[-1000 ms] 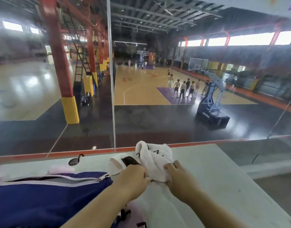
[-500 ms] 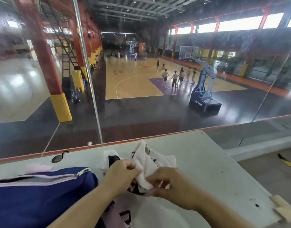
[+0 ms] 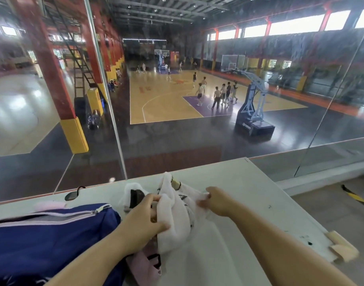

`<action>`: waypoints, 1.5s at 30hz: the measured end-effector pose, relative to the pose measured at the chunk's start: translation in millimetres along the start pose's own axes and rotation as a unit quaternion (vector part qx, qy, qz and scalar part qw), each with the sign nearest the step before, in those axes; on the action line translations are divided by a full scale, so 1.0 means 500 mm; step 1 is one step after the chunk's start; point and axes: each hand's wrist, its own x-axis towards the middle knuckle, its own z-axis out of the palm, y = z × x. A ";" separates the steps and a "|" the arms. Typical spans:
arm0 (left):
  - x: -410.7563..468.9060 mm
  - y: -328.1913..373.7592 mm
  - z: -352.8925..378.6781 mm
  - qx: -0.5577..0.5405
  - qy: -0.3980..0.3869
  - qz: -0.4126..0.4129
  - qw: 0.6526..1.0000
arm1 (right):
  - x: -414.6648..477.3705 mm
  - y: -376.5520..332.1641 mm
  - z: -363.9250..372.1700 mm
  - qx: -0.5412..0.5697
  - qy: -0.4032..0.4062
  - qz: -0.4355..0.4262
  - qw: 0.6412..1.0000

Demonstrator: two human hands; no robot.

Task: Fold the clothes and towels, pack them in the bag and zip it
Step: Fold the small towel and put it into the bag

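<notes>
1. White garment (image 3: 177,213) lies bunched on the table (image 3: 249,182), just right of the blue bag (image 3: 53,240), and both hands have hold of it. The left hand (image 3: 144,219) curls its fingers round a thick wad at the cloth's left side. The right hand (image 3: 218,201) pinches its right edge.
2. The left hand's grasp seems to take in several layers at once, so spreading the cloth from here could trap a hidden crease and leave a lumpy fold.
3. A pink garment (image 3: 146,265) lies under the near end, touching the white one. A hard pull could drag it along and rumple it.
4. A dark item (image 3: 135,198) (I cannot tell what it is) shows at the cloth's far left, beside the left fingers. It could get wrapped into the fold.
5. The bag's zip (image 3: 53,215) looks open, but the mouth looks narrow. A bulky bundle may snag there or strain the zip later.
</notes>
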 end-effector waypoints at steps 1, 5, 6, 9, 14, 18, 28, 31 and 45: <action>-0.003 0.000 0.000 0.017 0.018 0.008 1.000 | 0.002 0.002 0.001 -0.009 -0.015 -0.004 1.000; -0.011 0.010 -0.021 0.048 0.101 0.019 0.994 | -0.018 0.005 -0.005 -0.002 -0.021 -0.017 1.000; -0.011 0.013 -0.029 0.057 0.128 0.020 0.990 | -0.028 0.007 -0.010 0.006 -0.003 -0.020 1.000; -0.009 0.017 -0.051 0.045 0.178 0.023 0.983 | -0.064 0.011 -0.039 0.014 0.093 -0.037 0.995; -0.012 0.050 -0.088 0.008 0.247 0.045 0.968 | -0.129 0.017 -0.123 0.064 0.218 -0.067 0.972; -0.028 0.112 -0.117 -0.029 0.262 0.072 0.962 | -0.176 0.020 -0.190 0.062 0.261 -0.076 0.960; -0.029 0.216 -0.115 -0.093 0.270 0.103 0.953 | -0.260 0.015 -0.315 0.044 0.378 -0.099 0.919; -0.011 0.186 -0.092 -0.078 0.240 0.079 0.964 | -0.245 0.042 -0.308 0.044 0.352 -0.079 0.932; 0.032 0.012 0.005 0.097 0.120 -0.037 0.987 | -0.230 0.163 -0.078 -0.029 0.048 0.125 0.991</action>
